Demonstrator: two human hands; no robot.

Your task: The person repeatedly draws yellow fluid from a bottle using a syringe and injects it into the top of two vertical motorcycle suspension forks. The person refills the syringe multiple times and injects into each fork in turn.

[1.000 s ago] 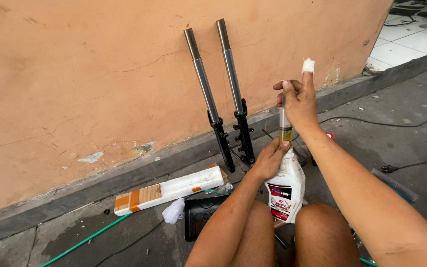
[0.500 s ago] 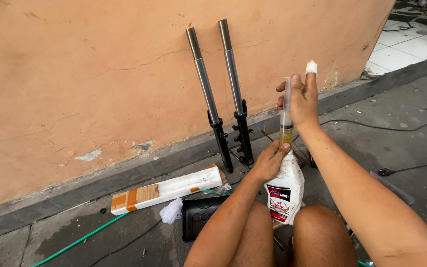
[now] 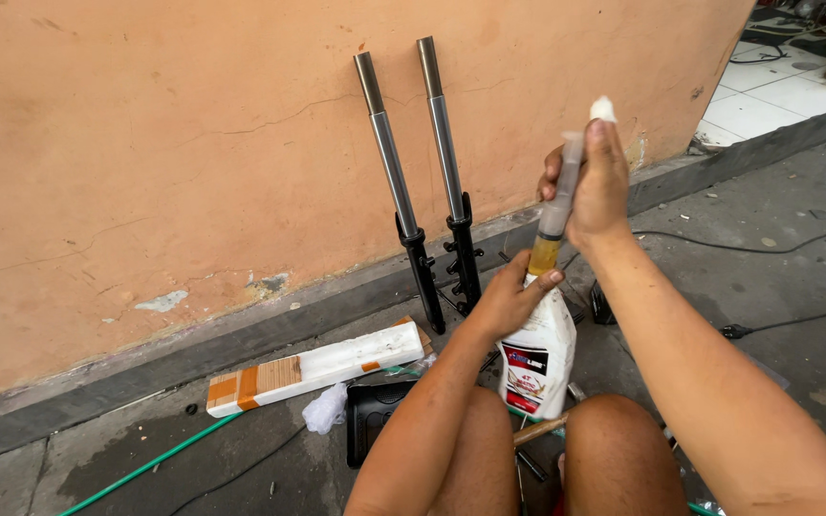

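Note:
A white oil bottle (image 3: 537, 355) stands on the ground between my knees. My left hand (image 3: 509, 298) grips its neck and the foot of a clear syringe (image 3: 554, 215) that stands in the bottle's mouth. Yellow oil fills the syringe's lower part. My right hand (image 3: 597, 182), one finger wrapped in white tape, holds the plunger at the top, drawn up high.
Two motorcycle fork tubes (image 3: 423, 191) lean upright against the orange wall (image 3: 193, 143). A long white box (image 3: 317, 366) lies by the kerb, a crumpled white bag (image 3: 325, 409) and a black tray (image 3: 375, 420) beside it. A green hose (image 3: 150, 463) and black cables (image 3: 776, 244) cross the concrete.
My right hand has risen, pulling the plunger further out. More yellow oil stands in the syringe barrel. The left hand stays on the bottle neck.

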